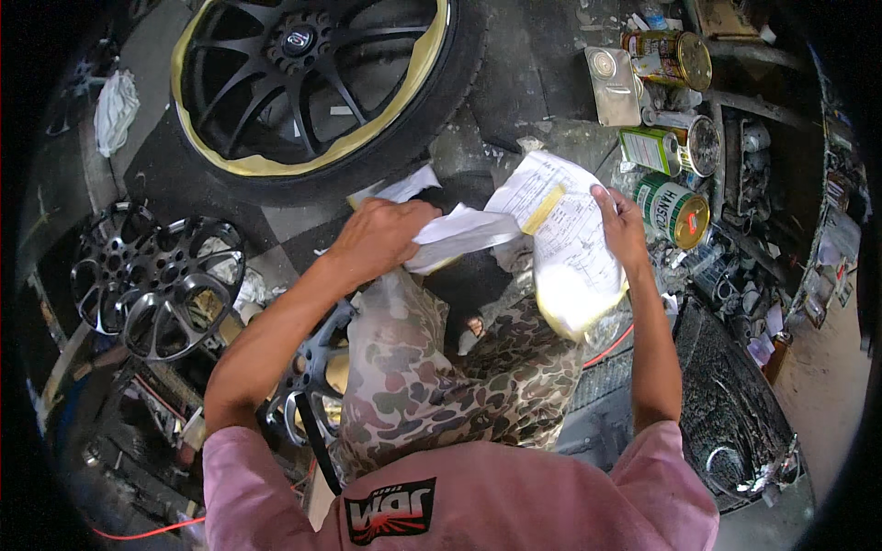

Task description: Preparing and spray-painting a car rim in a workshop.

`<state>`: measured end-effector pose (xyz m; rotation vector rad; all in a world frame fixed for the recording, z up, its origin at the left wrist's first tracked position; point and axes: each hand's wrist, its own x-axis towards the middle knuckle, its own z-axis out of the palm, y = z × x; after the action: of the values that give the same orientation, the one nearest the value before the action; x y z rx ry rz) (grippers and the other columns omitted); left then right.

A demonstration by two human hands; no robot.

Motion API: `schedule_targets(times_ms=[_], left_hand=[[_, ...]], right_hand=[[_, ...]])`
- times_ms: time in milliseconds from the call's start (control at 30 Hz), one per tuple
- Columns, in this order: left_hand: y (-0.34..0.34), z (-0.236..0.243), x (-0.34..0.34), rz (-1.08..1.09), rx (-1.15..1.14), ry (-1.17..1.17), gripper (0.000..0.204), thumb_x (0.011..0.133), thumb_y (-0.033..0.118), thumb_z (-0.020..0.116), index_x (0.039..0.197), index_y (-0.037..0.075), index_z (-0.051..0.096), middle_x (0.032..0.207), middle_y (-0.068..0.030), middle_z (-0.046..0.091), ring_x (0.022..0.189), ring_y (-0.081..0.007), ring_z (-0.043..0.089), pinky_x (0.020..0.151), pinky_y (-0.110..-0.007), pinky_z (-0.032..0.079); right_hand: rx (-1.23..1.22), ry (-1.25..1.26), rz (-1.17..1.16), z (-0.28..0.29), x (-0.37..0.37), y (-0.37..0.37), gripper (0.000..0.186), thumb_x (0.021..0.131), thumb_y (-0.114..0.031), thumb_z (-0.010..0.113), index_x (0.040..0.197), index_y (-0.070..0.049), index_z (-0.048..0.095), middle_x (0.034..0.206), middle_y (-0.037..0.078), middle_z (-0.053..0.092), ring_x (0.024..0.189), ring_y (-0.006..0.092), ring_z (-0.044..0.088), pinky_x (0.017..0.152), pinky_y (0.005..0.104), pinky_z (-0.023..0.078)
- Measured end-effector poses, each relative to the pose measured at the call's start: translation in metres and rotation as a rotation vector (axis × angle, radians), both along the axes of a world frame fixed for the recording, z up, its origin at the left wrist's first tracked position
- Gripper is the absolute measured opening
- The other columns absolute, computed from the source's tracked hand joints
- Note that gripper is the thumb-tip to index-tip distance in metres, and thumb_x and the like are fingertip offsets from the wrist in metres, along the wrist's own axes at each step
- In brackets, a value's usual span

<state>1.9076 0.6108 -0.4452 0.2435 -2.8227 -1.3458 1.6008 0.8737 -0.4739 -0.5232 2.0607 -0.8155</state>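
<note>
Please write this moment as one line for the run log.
left hand: grips crumpled paper | right hand: holds printed sheet by its edge | ahead: masked black wheel | right: paint cans

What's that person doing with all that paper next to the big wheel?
A person crouches on a workshop floor, holding a sheet of paper with yellow tape stuck on it. The left hand grips a crumpled end of the paper, and the right hand holds the flatter part by its upper edge. Just ahead lies a black wheel with yellow masking around its rim. Bare dark rims lie to the left, and metal cans stand to the right.
</note>
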Motion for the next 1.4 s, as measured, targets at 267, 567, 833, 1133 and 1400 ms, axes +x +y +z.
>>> schedule_targets(times_ms=[267, 567, 833, 1133, 1400], left_hand=[[-0.035, -0.038, 0.127, 0.087, -0.201, -0.399, 0.032, 0.079, 0.025, 0.078, 0.103, 0.004, 0.071, 0.093, -0.0171, 0.071, 0.082, -0.0365, 0.070, 0.071, -0.043, 0.056], [-0.005, 0.019, 0.113, 0.484, -0.026, -0.145, 0.086, 0.074, 0.050, 0.084, 0.137, -0.001, 0.055, 0.137, -0.0243, 0.058, 0.127, -0.0370, 0.057, 0.108, -0.045, 0.045], [0.063, 0.135, 0.042, 0.356, 0.414, 0.017, 0.035, 0.091, 0.027, 0.076, 0.112, -0.001, 0.073, 0.096, -0.0057, 0.075, 0.086, -0.0094, 0.067, 0.077, -0.028, 0.053], [0.095, 0.140, 0.085, 0.682, 0.567, 0.268, 0.030, 0.096, 0.022, 0.070, 0.112, -0.004, 0.071, 0.097, -0.0060, 0.074, 0.082, -0.0075, 0.067, 0.071, -0.024, 0.053], [0.099, 0.161, 0.154, 0.220, 0.319, 0.087, 0.031, 0.085, -0.010, 0.055, 0.109, -0.003, 0.075, 0.101, -0.0130, 0.076, 0.091, -0.0186, 0.071, 0.086, -0.031, 0.053]], right_hand=[[-0.041, 0.467, -0.182, -0.016, -0.043, 0.052, 0.040, 0.101, -0.033, 0.064, 0.111, 0.005, 0.070, 0.090, 0.011, 0.072, 0.079, 0.0117, 0.058, 0.074, 0.0298, 0.049], [-0.154, 0.231, 0.333, 0.104, 0.054, -0.023, 0.025, 0.088, -0.022, 0.079, 0.093, 0.002, 0.074, 0.077, 0.001, 0.069, 0.070, 0.0062, 0.056, 0.063, 0.0250, 0.046], [-0.651, 0.042, 0.345, 0.165, 0.051, -0.011, 0.045, 0.082, -0.018, 0.083, 0.121, -0.001, 0.067, 0.094, 0.002, 0.070, 0.080, 0.0085, 0.063, 0.070, 0.0247, 0.050], [-0.662, -0.449, 0.213, 0.076, 0.069, 0.062, 0.035, 0.097, -0.019, 0.067, 0.123, 0.005, 0.066, 0.108, 0.007, 0.072, 0.093, 0.0119, 0.065, 0.086, 0.0283, 0.052], [-0.859, -0.300, 0.424, 0.109, 0.071, 0.065, 0.016, 0.089, -0.001, 0.061, 0.088, 0.000, 0.077, 0.087, 0.008, 0.074, 0.079, 0.0139, 0.066, 0.071, 0.0268, 0.050]])
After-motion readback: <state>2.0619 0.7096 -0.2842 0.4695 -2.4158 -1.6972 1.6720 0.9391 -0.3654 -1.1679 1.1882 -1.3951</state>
